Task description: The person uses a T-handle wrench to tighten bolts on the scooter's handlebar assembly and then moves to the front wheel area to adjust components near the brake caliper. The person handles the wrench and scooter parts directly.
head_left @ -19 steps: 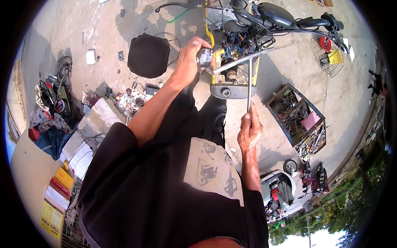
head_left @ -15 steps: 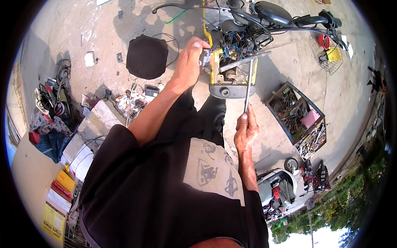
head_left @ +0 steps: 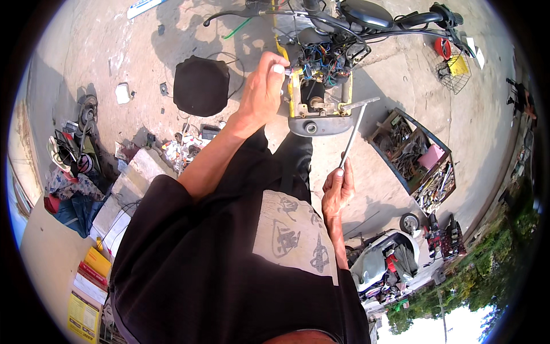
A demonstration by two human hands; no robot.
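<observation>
My left hand (head_left: 260,97) is closed at the left edge of the scooter's yellow-edged housing (head_left: 319,125), its fingertips hiding most of a small metallic thing. My right hand (head_left: 338,186) grips the shaft of a long T-shaped metal wrench (head_left: 356,129), whose crossbar sticks out beside the housing's right edge. Bundled coloured wires (head_left: 325,57) fill the upper part of the housing, below black handlebars (head_left: 366,17) with cables. Inside the lower part is a dark cylindrical piece.
A black pad (head_left: 200,86) lies left of the housing. At right stand a metal bin of tools and scrap (head_left: 409,183), a wire basket (head_left: 452,74) and parked scooters (head_left: 381,264). Cluttered parts (head_left: 77,172) and concrete blocks (head_left: 140,172) lie at left.
The wrench has swung right, its crossbar leaving the middle of the housing for its right edge. My right hand has shifted slightly left and down; the thing in my left hand is now more hidden.
</observation>
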